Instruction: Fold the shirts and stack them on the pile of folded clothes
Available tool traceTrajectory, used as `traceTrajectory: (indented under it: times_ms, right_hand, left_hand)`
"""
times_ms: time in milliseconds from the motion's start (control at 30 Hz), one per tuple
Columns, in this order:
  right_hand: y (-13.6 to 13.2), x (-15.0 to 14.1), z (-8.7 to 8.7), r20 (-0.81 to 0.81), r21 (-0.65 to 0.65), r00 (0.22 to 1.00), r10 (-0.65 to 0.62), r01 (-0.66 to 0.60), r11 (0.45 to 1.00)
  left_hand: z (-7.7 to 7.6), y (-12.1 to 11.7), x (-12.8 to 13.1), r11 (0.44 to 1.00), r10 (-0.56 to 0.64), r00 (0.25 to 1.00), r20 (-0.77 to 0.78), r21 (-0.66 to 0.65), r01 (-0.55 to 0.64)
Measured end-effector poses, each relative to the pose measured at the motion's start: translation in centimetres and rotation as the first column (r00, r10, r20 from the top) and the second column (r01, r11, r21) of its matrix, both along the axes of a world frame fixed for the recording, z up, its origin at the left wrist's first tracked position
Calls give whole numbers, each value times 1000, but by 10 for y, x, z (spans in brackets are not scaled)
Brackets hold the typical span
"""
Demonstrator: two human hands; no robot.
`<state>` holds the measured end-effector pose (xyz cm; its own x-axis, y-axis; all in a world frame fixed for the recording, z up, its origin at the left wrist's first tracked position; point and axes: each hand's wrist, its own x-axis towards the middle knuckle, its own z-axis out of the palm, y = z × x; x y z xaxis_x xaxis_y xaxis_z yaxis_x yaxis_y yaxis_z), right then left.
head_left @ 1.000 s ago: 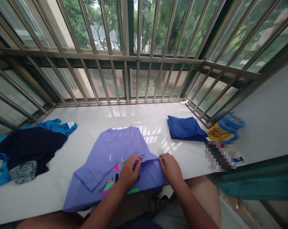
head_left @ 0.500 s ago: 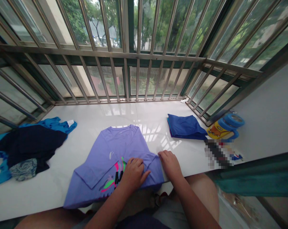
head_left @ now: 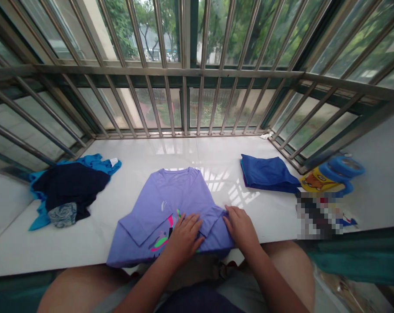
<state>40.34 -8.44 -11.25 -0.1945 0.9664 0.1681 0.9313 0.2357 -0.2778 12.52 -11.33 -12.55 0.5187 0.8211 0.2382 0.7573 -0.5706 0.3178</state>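
A purple T-shirt (head_left: 171, 195) with a bright print lies flat on the white window ledge (head_left: 197, 152), both sleeves folded in over its body. My left hand (head_left: 184, 237) lies flat on the folded right sleeve, fingers stretched out. My right hand (head_left: 241, 226) rests on the shirt's right edge with its fingers curled down against the cloth.
A folded dark blue garment (head_left: 267, 174) lies to the right. A heap of blue and black clothes (head_left: 66, 191) sits at the left. A yellow item with blue lids (head_left: 330, 176) stands by the right wall. Metal window bars (head_left: 197, 74) close off the ledge's far side.
My left hand let go of the pinched sleeve and flattened onto it. The right sleeve now lies folded over the shirt. The camera view shifted left.
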Motion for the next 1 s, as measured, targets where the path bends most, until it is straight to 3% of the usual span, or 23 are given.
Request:
traceTrajectory:
  times_ms: [167,467,667,867,1000]
  right_hand:
    - [17,13,11,43,-101,999,-7,12,995]
    - [15,4,19,29,-68,999,-19,21,997]
    - [23,1,25,101,-116,993,62,-50,992]
    - [25,5,27,155,-107,987,54,-37,994]
    - [24,7,27,182,-129,982,58,-35,991]
  left_hand:
    - [-2,2,-1,998,-17,1000,8,55,17]
    - [14,5,13,998,-64,995,71,26,62]
    - [18,3,34,982,-80,997,-4,170,80]
    - [21,-6,21,969,-72,995,62,241,55]
    - [16,-19,14,977,-75,996,54,205,63]
